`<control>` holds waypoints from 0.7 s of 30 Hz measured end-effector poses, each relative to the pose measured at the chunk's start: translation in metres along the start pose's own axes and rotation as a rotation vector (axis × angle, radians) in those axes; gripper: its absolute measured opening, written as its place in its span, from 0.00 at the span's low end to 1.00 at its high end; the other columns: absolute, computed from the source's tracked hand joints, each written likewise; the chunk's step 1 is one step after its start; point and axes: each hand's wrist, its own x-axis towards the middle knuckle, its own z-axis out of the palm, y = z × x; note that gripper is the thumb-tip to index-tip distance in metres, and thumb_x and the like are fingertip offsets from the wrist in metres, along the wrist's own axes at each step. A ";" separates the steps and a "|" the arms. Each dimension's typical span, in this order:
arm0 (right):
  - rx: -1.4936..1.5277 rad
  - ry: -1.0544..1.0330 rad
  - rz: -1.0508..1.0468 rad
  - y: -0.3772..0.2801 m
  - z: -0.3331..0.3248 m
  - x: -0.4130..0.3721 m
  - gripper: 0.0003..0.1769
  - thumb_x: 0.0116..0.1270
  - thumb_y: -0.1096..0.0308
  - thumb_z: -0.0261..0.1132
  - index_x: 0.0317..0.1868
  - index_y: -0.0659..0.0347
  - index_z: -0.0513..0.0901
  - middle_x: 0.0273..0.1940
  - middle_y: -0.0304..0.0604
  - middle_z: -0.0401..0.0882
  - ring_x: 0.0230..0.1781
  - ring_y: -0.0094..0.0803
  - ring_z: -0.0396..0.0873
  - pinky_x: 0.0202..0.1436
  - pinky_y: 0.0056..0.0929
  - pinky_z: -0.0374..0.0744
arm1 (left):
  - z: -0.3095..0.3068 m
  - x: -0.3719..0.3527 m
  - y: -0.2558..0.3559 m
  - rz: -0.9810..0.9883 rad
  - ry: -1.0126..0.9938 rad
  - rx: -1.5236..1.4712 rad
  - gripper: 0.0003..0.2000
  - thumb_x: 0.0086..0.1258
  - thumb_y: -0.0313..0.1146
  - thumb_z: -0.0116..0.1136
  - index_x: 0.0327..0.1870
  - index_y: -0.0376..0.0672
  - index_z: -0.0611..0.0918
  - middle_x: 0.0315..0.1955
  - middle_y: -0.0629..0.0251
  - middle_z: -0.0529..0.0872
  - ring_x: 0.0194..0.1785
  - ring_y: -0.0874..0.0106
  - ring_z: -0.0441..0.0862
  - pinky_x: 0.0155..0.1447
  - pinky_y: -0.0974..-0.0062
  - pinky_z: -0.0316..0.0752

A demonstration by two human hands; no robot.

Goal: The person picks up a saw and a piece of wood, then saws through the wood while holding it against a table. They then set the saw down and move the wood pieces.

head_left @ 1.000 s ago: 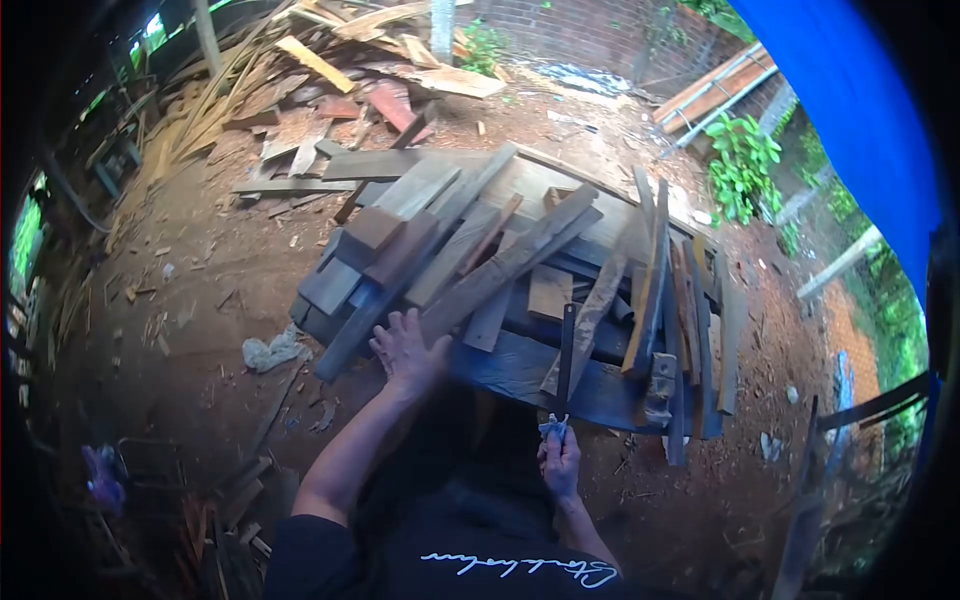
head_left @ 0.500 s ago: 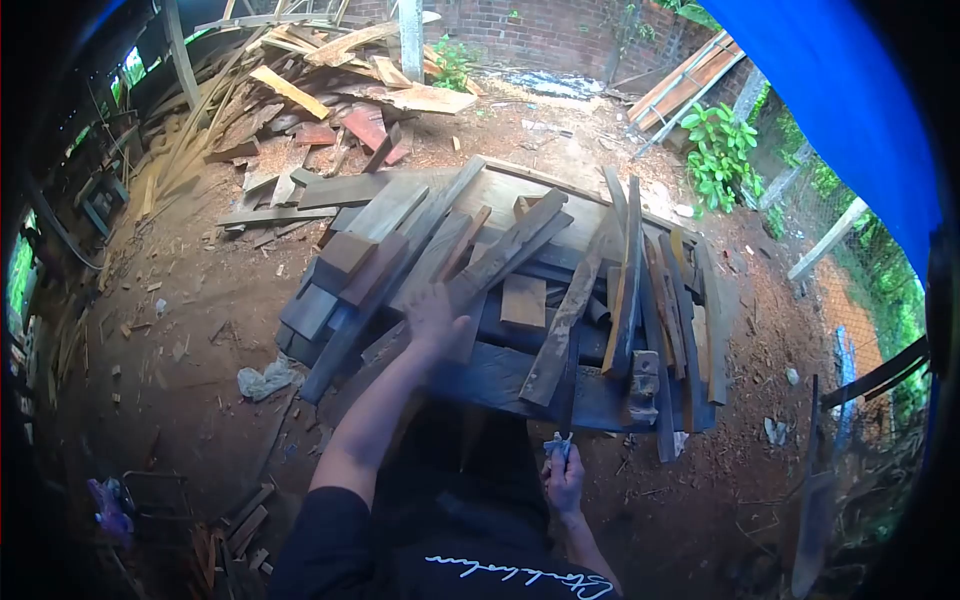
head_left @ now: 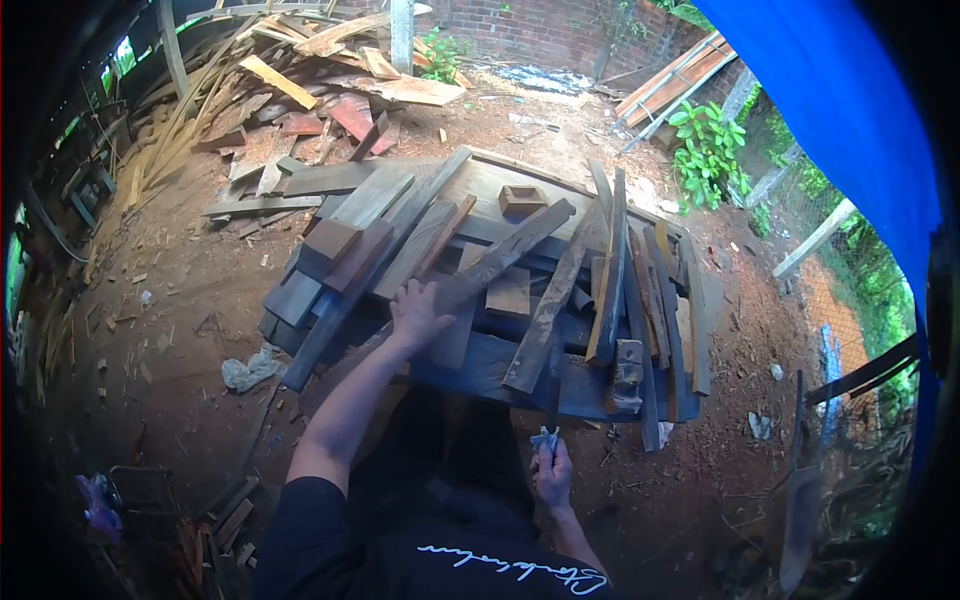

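My left hand (head_left: 420, 318) is over a long, rough wooden strip (head_left: 510, 248), its fingers curled on the strip's upper face. The strip lies slanted across other pieces on a low bench. Low in front of me, my right hand (head_left: 552, 474) is closed round the pale, cloth-wrapped handle of a tool with a long dark blade (head_left: 554, 388). That blade points away from me, over the bench's near edge. Close to the strip are a small hollow wooden box (head_left: 521, 200), a square block (head_left: 508, 292) and a bark-edged strip (head_left: 545, 335).
Several narrow strips (head_left: 610, 270) lie along the bench's right side. Stacked boards and a block (head_left: 328, 245) are at its left. Behind is a heap of scrap timber (head_left: 300, 90). A concrete post (head_left: 402, 35), a leafy plant (head_left: 705, 145) and a blue tarp (head_left: 830, 110) stand farther off.
The slanted strip's far end has swung right and toward me under my left hand, uncovering more of the small box. My right hand keeps its hold. The view has shifted slightly.
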 end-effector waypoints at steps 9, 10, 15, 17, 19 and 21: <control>-0.322 -0.071 -0.152 -0.051 0.031 0.032 0.11 0.76 0.61 0.51 0.43 0.59 0.75 0.21 0.32 0.72 0.17 0.15 0.68 0.20 0.19 0.67 | -0.011 0.002 0.001 0.009 -0.090 0.000 0.33 0.54 0.45 0.70 0.61 0.48 0.70 0.56 0.55 0.67 0.63 0.52 0.63 0.64 0.46 0.61; -0.324 -0.070 -0.150 -0.054 0.039 0.043 0.11 0.76 0.61 0.51 0.43 0.59 0.75 0.21 0.32 0.72 0.17 0.15 0.68 0.20 0.19 0.67 | -0.010 0.003 0.003 0.004 -0.091 -0.012 0.33 0.54 0.45 0.70 0.62 0.48 0.70 0.56 0.55 0.67 0.63 0.52 0.63 0.64 0.46 0.60; -0.173 -0.184 -0.121 -0.061 0.089 0.088 0.11 0.75 0.62 0.52 0.40 0.62 0.72 0.23 0.39 0.74 0.20 0.25 0.75 0.24 0.29 0.73 | -0.010 0.003 0.007 -0.001 -0.082 -0.030 0.32 0.55 0.43 0.70 0.61 0.48 0.70 0.56 0.56 0.68 0.62 0.53 0.65 0.63 0.46 0.61; -0.064 -0.230 -0.070 -0.048 0.101 0.099 0.10 0.75 0.62 0.52 0.41 0.60 0.72 0.25 0.36 0.74 0.20 0.21 0.73 0.23 0.23 0.72 | -0.014 0.006 0.007 0.000 -0.103 -0.029 0.31 0.55 0.42 0.69 0.61 0.48 0.71 0.56 0.57 0.68 0.62 0.53 0.65 0.63 0.46 0.61; 0.021 -0.250 -0.066 -0.039 0.106 0.109 0.08 0.76 0.62 0.52 0.41 0.57 0.71 0.28 0.33 0.73 0.22 0.16 0.72 0.22 0.17 0.70 | -0.020 0.009 0.003 0.027 -0.115 0.002 0.29 0.57 0.40 0.68 0.60 0.48 0.72 0.55 0.57 0.69 0.62 0.55 0.66 0.64 0.48 0.60; 0.002 -0.209 -0.089 -0.035 0.099 0.109 0.08 0.76 0.62 0.52 0.41 0.57 0.71 0.28 0.33 0.73 0.22 0.16 0.72 0.22 0.17 0.71 | -0.027 0.013 -0.002 0.046 -0.107 0.003 0.28 0.57 0.39 0.68 0.60 0.49 0.72 0.55 0.57 0.69 0.63 0.55 0.66 0.65 0.49 0.60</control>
